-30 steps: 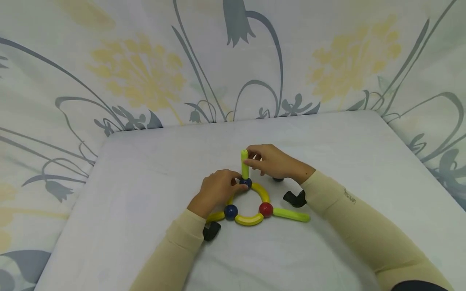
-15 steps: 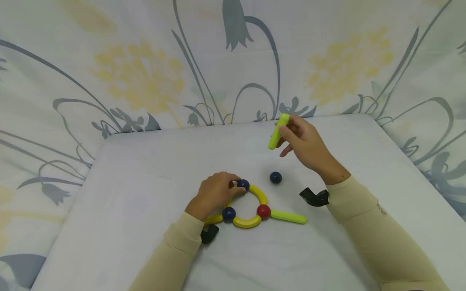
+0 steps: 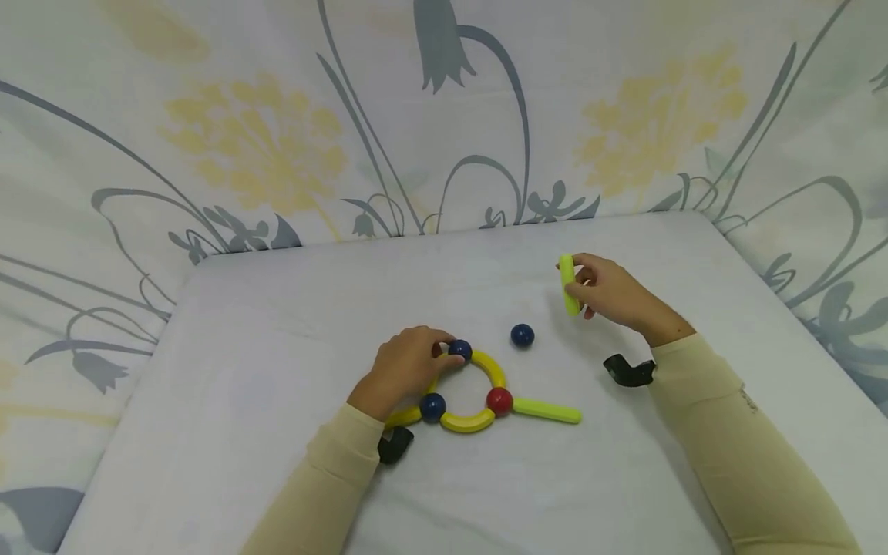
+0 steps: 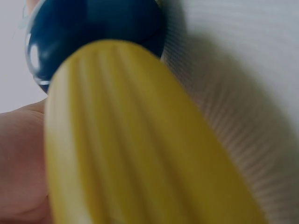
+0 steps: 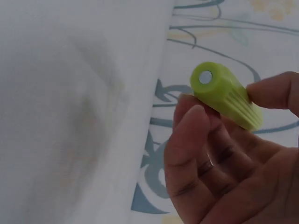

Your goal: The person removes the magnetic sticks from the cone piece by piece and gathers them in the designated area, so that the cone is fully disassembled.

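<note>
My left hand (image 3: 405, 366) pinches the dark blue ball (image 3: 461, 351) at the far side of a ring. That ring joins curved yellow rods (image 3: 468, 422), a second blue ball (image 3: 433, 408) and a red ball (image 3: 499, 401). From the red ball a straight lime-green rod (image 3: 548, 411) extends to the right. In my right hand (image 3: 610, 293), thumb and fingers grip another lime-green rod (image 3: 568, 287), held nearly upright; the right wrist view shows a silvery disc in the end of this ribbed rod (image 5: 226, 95). A yellow rod (image 4: 121, 140) fills most of the left wrist view, before a blue ball (image 4: 98, 32).
A loose blue ball (image 3: 523, 335) lies between the ring and my right hand. Black wrist-worn pieces (image 3: 627, 371) sit by both cuffs. White cloth (image 3: 277, 308) covers the table, and a flower-printed cloth (image 3: 388, 116) rises behind and at the sides.
My right hand has pulled the green rod off the ring's far blue ball, raised it to the right, then lowered it farther right. The left hand stays on the ball.
</note>
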A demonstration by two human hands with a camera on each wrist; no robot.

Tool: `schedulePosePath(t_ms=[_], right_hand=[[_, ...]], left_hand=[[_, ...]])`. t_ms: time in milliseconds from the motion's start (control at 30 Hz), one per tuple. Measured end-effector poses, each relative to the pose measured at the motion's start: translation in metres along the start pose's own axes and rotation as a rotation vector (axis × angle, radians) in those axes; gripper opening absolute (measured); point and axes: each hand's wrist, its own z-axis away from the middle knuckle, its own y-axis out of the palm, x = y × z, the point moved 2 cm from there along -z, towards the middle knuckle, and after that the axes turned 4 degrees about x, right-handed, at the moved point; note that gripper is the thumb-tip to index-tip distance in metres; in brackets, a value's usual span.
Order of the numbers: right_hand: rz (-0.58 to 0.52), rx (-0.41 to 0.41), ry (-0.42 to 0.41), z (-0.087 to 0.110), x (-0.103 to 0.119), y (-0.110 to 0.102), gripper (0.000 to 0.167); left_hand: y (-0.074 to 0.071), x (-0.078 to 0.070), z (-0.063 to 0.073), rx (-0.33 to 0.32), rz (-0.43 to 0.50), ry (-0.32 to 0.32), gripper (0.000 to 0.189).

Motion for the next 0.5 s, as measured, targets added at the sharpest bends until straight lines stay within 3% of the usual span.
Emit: schedulePosePath(t_ms=[233,500], right_hand=[[0.157,0.13,0.064,-0.007,-0.014,0.01,0.056],[0.192,0.18,0.072,-0.008,-0.022,0.015,0.055]], left_hand=[[0.0,0.001,-0.001,0.009,0.014,-0.013,0.045],[-0.001,0.001,-0.001,0.012,0.021,-0.013,0.046]])
